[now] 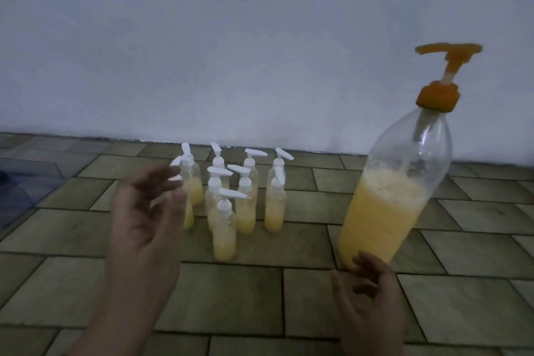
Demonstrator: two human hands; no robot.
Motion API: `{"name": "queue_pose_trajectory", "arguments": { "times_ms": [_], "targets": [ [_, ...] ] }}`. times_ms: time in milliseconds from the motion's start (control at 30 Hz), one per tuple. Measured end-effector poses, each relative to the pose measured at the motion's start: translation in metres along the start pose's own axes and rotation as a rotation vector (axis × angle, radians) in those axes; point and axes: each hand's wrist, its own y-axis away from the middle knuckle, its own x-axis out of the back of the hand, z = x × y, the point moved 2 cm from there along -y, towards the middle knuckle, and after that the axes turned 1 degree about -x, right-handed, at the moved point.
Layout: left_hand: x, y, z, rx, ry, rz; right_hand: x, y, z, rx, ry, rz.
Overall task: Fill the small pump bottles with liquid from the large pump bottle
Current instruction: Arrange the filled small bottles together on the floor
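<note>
nine small pump bottles [224, 228], part-filled yellow, are clustered on the tiled floor [72, 283] near its far edge; one large pump bottle [393, 196] is stood right. left hand [144, 211] and right hand [372, 295] are held loosely spread, gripping nothing.

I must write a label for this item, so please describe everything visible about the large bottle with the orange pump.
The large clear plastic bottle with an orange pump stands on the tiled floor, right of the small bottles, appearing tilted. Its orange screw cap carries a raised pump head whose spout points left. Yellow liquid with a foamy top fills roughly the lower half. The right hand is at its base; contact is unclear.
</note>
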Motion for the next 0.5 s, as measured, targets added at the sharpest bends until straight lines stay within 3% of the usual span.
{"name": "queue_pose_trajectory", "arguments": {
  "times_ms": [67,133,233,333,433,500],
  "targets": [
    [-0.036,-0.014,0.022,-0.052,0.088,-0.103,0.025,-0.012,0.007,-0.064,0.046,0.145],
    [-0.074,-0.028,0.034,-0.064,0.09,-0.241,0.043,-0.027,0.014,-0.13,0.078,0.169],
    [-0.131,-0.044,0.037,0.002,0.021,-0.489,0.049,-0.05,0.022,-0.189,0.074,-0.06],
    [-0.181,-0.044,0.027,0.184,-0.111,-0.809,0.044,-0.065,0.026,-0.24,0.025,-0.253],
    [-0.213,-0.03,0.012,0.267,-0.233,-1.058,0.032,-0.07,0.031,-0.278,0.032,-0.31],
    [-0.224,-0.021,0.002,0.235,-0.275,-1.123,0.027,-0.07,0.032,-0.28,0.081,-0.275]
  ]
}}
